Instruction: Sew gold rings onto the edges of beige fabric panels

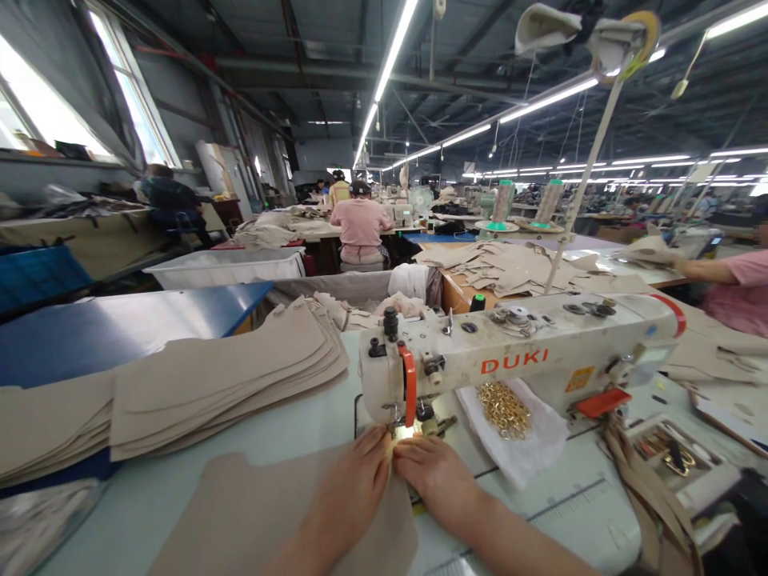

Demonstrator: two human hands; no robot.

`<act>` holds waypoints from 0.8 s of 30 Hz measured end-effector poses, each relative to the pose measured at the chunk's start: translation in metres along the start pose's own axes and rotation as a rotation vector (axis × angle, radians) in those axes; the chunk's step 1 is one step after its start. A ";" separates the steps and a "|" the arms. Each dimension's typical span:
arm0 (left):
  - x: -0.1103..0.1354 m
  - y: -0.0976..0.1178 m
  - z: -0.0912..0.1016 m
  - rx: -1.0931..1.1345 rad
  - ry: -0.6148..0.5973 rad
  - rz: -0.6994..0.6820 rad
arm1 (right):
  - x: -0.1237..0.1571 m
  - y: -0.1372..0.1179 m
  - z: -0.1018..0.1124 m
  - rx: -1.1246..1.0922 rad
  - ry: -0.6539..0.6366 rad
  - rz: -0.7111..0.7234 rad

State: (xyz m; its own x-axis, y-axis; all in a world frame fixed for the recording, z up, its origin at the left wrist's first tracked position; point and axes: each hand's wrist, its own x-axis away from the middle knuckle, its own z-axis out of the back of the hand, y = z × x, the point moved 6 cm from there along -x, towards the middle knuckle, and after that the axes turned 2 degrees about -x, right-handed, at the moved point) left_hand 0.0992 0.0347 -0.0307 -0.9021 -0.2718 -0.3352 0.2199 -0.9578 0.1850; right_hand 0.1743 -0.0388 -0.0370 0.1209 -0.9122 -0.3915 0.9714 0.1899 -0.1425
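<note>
A beige fabric piece [240,512] lies flat on the pale sewing table [180,480] in front of me. My left hand [354,480] presses on its far edge just before the needle. My right hand [435,476] rests beside it, fingertips touching the same edge under the lit presser foot [414,428]. The white DUKI sewing machine [522,356] stands right behind both hands. Whether the fingers pinch the fabric or only press it flat is unclear.
A stack of cut beige pieces [222,376] lies to the left. Gold rings [504,408] sit on a white cloth right of the needle. A small parts tray [672,456] is at the right. A person's arm [714,272] works at the far right; another person [360,228] sits ahead.
</note>
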 end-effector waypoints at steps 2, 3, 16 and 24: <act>-0.002 0.000 0.001 -0.007 -0.001 0.009 | 0.000 0.002 -0.001 -0.002 0.005 -0.003; -0.003 0.000 0.000 -0.011 -0.001 0.015 | -0.001 0.002 -0.001 0.002 0.002 -0.007; 0.077 0.011 0.011 -0.049 -0.028 0.041 | 0.018 -0.057 0.002 -0.110 0.183 0.094; 0.091 0.013 0.026 -0.078 0.106 0.110 | 0.007 -0.052 0.011 -0.204 -0.027 -0.044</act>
State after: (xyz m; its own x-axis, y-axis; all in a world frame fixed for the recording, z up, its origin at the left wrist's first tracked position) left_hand 0.0100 -0.0007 -0.0346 -0.8276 -0.3794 -0.4137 0.3465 -0.9251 0.1552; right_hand 0.1270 -0.0587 -0.0226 0.0872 -0.9301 -0.3567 0.9146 0.2167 -0.3415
